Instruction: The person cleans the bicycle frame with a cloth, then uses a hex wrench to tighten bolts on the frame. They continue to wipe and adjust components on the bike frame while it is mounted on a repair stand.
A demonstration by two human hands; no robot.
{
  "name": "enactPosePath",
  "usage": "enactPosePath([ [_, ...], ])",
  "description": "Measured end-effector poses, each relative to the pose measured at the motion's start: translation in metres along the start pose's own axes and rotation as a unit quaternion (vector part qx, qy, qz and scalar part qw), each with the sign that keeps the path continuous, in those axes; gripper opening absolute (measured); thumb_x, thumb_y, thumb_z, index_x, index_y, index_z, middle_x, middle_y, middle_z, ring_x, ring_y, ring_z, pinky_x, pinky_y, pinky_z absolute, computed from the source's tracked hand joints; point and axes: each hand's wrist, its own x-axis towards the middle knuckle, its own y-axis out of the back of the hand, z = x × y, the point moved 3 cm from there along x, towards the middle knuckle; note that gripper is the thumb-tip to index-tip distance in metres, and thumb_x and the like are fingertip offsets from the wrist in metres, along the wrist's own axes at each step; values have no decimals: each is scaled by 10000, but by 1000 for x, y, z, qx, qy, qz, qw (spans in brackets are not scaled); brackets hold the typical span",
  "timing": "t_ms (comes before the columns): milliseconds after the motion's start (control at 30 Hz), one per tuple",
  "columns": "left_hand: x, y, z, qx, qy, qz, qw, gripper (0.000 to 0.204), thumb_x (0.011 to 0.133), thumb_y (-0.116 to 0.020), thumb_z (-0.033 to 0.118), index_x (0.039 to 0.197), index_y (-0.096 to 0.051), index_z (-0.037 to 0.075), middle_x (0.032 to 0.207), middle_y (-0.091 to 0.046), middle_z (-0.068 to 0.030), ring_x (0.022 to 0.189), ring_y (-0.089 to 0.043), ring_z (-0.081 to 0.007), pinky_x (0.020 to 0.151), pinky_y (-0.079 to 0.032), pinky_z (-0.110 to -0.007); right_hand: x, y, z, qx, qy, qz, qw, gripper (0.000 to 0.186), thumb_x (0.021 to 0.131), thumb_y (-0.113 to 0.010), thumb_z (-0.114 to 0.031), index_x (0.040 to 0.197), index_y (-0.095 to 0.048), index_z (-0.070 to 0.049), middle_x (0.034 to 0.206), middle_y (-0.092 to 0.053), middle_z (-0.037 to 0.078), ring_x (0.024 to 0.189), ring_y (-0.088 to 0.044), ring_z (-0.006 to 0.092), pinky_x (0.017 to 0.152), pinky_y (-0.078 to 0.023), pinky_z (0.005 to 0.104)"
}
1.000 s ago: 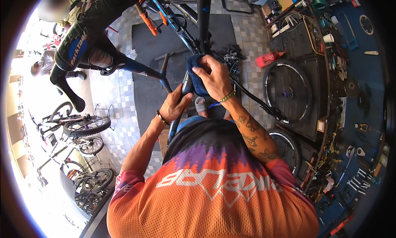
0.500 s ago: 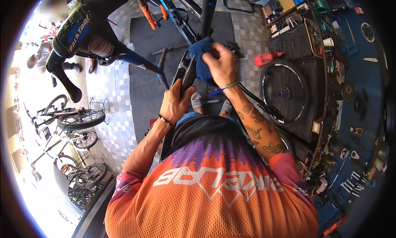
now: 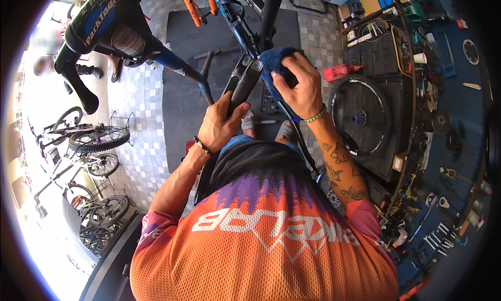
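My left hand (image 3: 221,124) is closed round a black bicycle-frame member (image 3: 243,83), whose forked upper end points away from me. Just right of that end, my right hand (image 3: 302,89) grips a dark navy cloth (image 3: 273,61) with bent fingers, bunched against the frame near a joint, partly hiding it. Beyond them are a blue-and-black tube (image 3: 235,28) and orange fork legs (image 3: 192,11). The clamp of a black repair stand (image 3: 112,27) reaches in from the upper left.
Below lies a dark mat (image 3: 182,123) on tiles. Bicycles (image 3: 99,139) stand at left, near another person (image 3: 55,66). To the right are a loose wheel (image 3: 336,105), a red plastic container (image 3: 336,72), a dark cabinet (image 3: 376,61) and a blue tool board (image 3: 446,144).
My right hand and cloth have shifted rightward, exposing the forked end of the member in my left hand. My left hand has moved slightly left, still gripping it.
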Motion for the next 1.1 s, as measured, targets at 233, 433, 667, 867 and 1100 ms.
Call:
enactPosePath([
  [233,-4,1,4,-4,3,2,1000,452,1034,-664,414,966,-550,-18,665,-592,-134,613,-603,-213,597,-471,-392,-1,-1,-3,-28,55,-34,998,192,848,-753,-47,1018,-670,-18,954,-625,138,845,-684,340,740,-562,403],
  [433,-9,-5,5,-3,-15,22,1000,438,1026,-683,389,948,-531,-14,661,-585,-146,600,-592,-225,590,-462,-405,-13,-13,-10,-164,113,-60,978,280,852,-771,-86,1100,-641,-82,1028,-610,89,867,-706,271,727,-620,377],
  [667,-7,-8,9,30,-22,26,999,390,1012,-702,325,925,-524,-10,688,-584,-199,598,-569,-337,594,-447,-446,-2,-6,-8,-206,160,-89,961,318,820,-769,-75,1106,-632,-90,976,-596,80,872,-699,253,733,-615,356],
  [867,-4,-10,15,72,-56,46,995,352,995,-711,277,911,-529,-12,732,-611,-235,668,-617,-429,613,-461,-478,5,-6,1,-156,116,-86,977,293,793,-754,-49,1064,-644,-60,944,-597,113,842,-681,289,732,-600,375],
  [1100,0,-14,7,105,-50,60,991,342,986,-718,273,920,-532,-7,750,-632,-252,737,-658,-466,630,-481,-499,0,-14,8,-120,133,-102,979,311,772,-786,-53,1063,-677,-72,972,-592,115,852,-677,296,768,-583,402],
])
